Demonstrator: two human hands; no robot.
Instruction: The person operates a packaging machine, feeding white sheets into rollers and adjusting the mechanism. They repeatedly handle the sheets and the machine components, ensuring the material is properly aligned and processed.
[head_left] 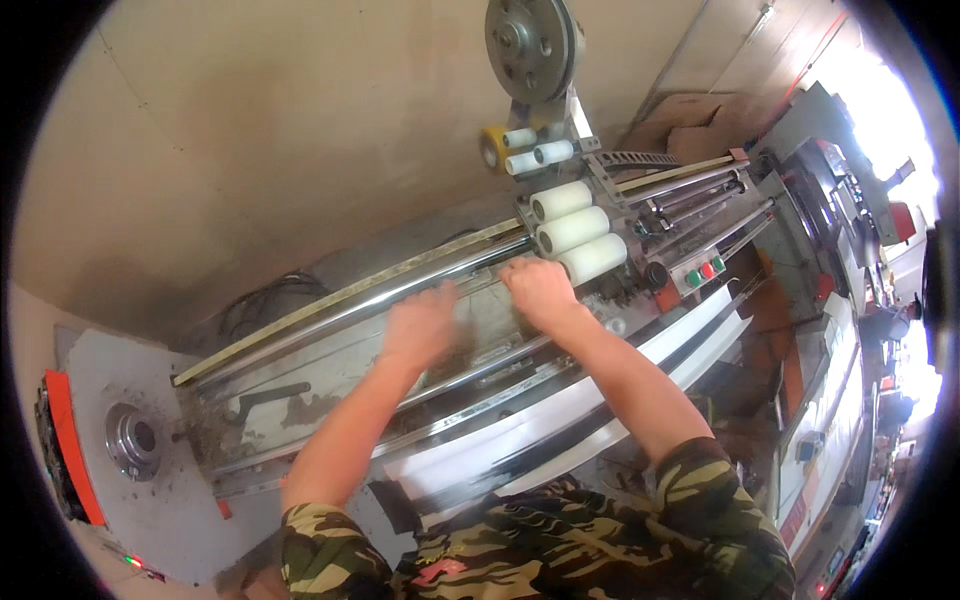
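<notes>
Left hand [420,325] blurred, grip unclear; right hand [540,290] flat on grey steel machine bed [330,365], beside cream rubber rollers [580,232]: pinch risk likely if rollers turn.

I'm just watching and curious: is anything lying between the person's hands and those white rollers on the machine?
Nothing visible. The right hand already rests right beside the lowest of the white rollers. The left hand, blurred, lies on the machine bed further left, with only bare bed between.

metal machine bed [300,385] | on it: 3 white rollers [575,230], both hands [420,325] resting flat
</notes>
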